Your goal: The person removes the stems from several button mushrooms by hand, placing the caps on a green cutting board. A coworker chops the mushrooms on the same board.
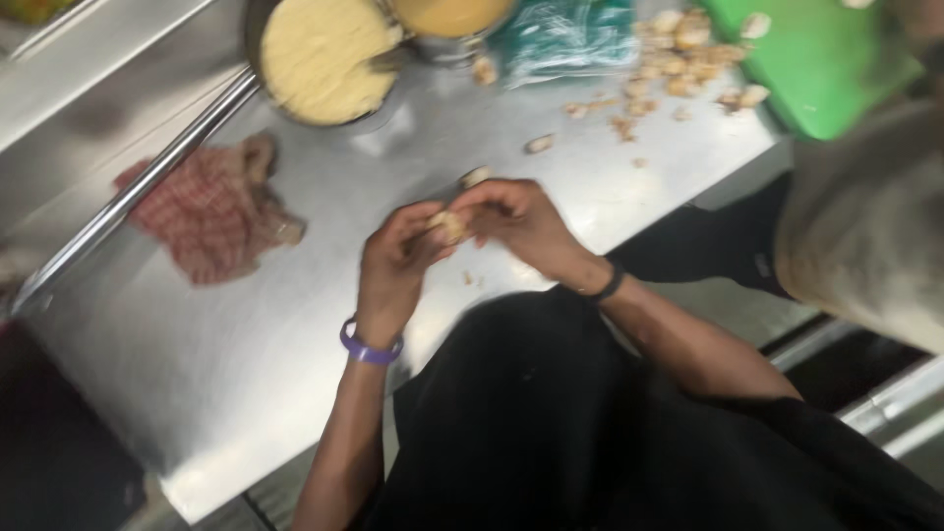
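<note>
Both my hands meet over the steel worktop (pixel 246 334) and pinch one small pale garlic clove (pixel 449 225) between their fingertips. My left hand (pixel 395 264) wears a purple wristband and holds the clove from the left. My right hand (pixel 519 222), with a black wristband, grips it from the right. The picture is blurred, so the clove's skin is hard to make out. A small pale scrap (pixel 475 177) lies on the steel just beyond my fingers.
A round bowl of yellow paste (pixel 320 59) and a second bowl (pixel 452 15) stand at the back. A red checked cloth (pixel 211 211) lies left. Peel scraps and cloves (pixel 678 64) spread towards a green cutting board (pixel 816 59). Another person's side (pixel 870 226) is at right.
</note>
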